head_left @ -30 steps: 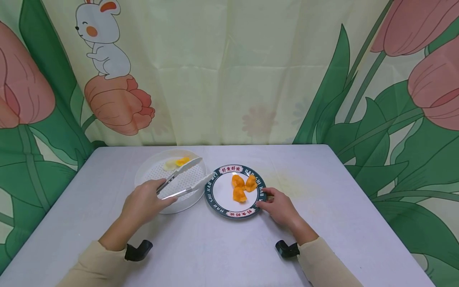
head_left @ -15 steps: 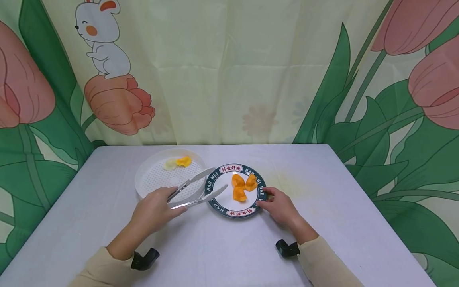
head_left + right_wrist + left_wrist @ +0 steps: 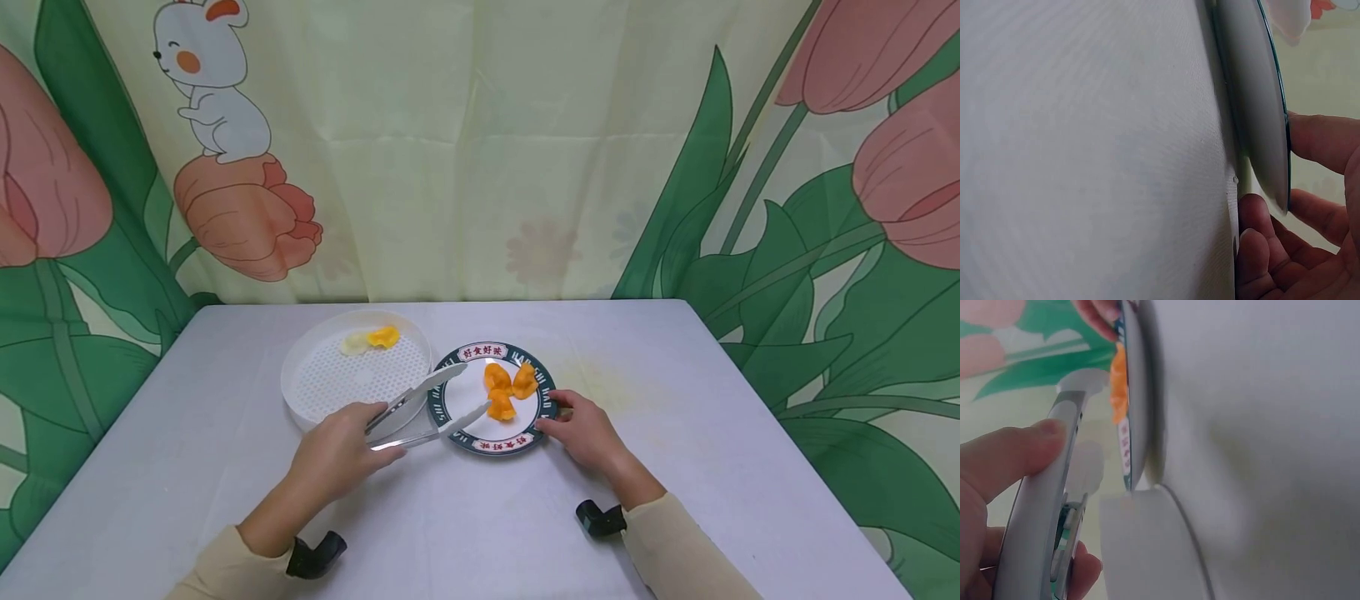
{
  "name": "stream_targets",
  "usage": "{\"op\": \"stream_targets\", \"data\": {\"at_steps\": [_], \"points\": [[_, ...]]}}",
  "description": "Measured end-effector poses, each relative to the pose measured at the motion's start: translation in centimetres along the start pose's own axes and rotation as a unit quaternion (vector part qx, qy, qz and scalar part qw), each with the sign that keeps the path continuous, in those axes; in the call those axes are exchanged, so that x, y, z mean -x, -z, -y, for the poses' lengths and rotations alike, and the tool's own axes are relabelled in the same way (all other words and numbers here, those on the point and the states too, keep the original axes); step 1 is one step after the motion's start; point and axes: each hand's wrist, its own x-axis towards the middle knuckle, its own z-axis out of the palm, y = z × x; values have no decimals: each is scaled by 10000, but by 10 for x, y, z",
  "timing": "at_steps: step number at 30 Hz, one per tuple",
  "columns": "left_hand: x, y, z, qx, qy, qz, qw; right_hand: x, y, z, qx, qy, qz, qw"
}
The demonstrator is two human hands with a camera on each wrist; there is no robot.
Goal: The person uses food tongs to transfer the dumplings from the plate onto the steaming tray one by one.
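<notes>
Left hand (image 3: 333,450) grips spread tongs (image 3: 429,383), masking the plate (image 3: 500,447) at eight and ten o'clock. Right hand (image 3: 585,431) holds its rim at three — lower fingers (image 3: 1254,253) masked from above. Table (image 3: 465,533) extends toward six.

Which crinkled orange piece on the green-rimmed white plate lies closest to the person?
The front orange piece, lowest in the head view, where one tip of the silver tongs appears beside it. The other two orange pieces lie farther back.

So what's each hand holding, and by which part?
The left hand holds the tongs by their two handle arms; the right hand holds the plate by the right side of its rim.
</notes>
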Motion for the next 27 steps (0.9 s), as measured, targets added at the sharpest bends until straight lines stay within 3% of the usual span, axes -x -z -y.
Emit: {"op": "stream_targets", "data": {"at_steps": [9,27], "points": [[7,-7,-11,-129,-175,54,9997,0,1,0,7,56,-9,10000],[3,-20,-24,-194,-422,54,9989,1,1,0,-86,2,16,10000]]}}
